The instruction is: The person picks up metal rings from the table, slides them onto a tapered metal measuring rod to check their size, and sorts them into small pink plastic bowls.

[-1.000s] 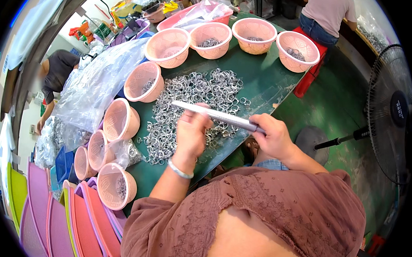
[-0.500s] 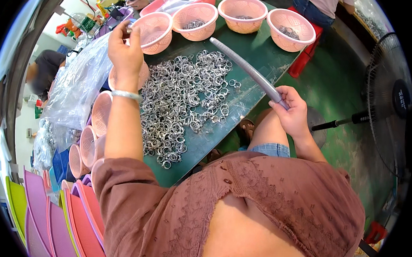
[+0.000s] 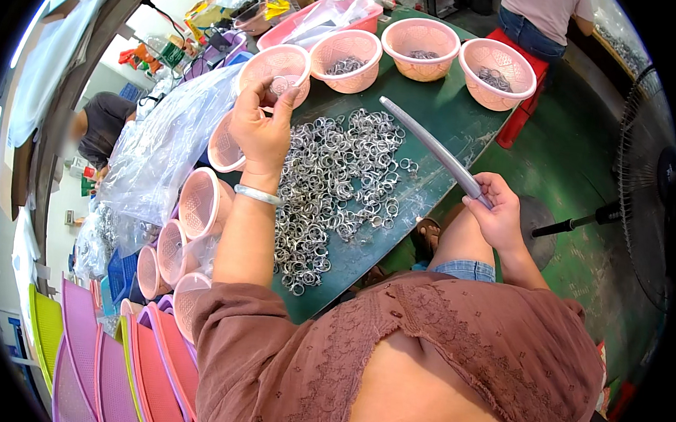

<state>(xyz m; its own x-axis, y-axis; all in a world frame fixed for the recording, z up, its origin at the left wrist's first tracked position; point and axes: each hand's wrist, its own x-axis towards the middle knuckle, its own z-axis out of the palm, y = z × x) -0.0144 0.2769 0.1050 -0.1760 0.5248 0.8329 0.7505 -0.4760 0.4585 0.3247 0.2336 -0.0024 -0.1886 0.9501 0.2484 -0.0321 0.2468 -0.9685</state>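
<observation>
My right hand (image 3: 498,210) grips the thick end of a grey tapered ring mandrel (image 3: 431,146), whose thin tip points up and left over the table. No ring shows on the mandrel. Raised at the near rim of a pink basket (image 3: 263,63), my left hand (image 3: 262,136) has its fingers curled toward the thumb. Whatever it may hold is too small to make out. To the right of that hand, a large pile of silver-coloured rings (image 3: 332,173) spreads across the green table (image 3: 358,265).
More pink baskets (image 3: 421,30) line the far edge, several with rings inside; other baskets (image 3: 200,205) stand along the left. Clear plastic sheeting (image 3: 167,139) lies beyond them. Coloured trays (image 3: 112,367) stack at lower left. A fan (image 3: 655,195) stands right. Two other people are nearby.
The whole view has shifted, so the table appears lower and further right. My left hand has moved right, from the basket's left side to its near rim. The mandrel stays in my right hand.
</observation>
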